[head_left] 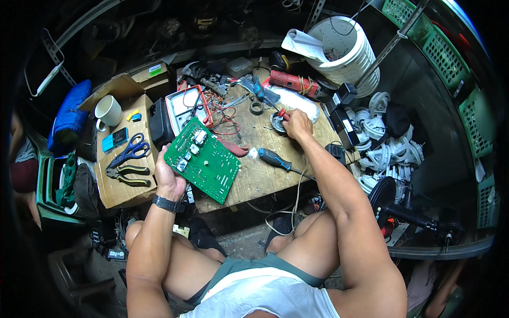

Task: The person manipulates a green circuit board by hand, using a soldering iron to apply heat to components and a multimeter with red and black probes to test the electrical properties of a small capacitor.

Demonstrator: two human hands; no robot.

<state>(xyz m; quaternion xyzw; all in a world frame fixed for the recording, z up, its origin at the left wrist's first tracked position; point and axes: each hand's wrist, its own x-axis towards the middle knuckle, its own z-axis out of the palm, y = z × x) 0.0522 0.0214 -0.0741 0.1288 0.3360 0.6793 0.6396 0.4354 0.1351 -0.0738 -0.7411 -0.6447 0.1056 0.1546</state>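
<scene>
My left hand [170,177] grips a green circuit board [204,167] by its left edge, tilted above the near side of the bench. White and silver parts stand on the board. My right hand [298,126] is closed around a red-handled tool [285,115] whose exact kind I cannot make out. Directly beside that hand lies a round dark and metallic object [277,123]. A blue-and-black screwdriver [275,160] rests on the wood between my hands. A blue-handled tool [258,89] lies farther back, near a roll of black tape [256,108].
Cardboard on the left carries a white mug [108,111], blue phone [115,139], scissors [130,150] and pliers [129,175]. A red angle grinder [294,82] and white bucket [352,58] stand at the back. Bundled white cables [389,151] crowd the right. A thin cord [296,204] hangs over the bench's front edge.
</scene>
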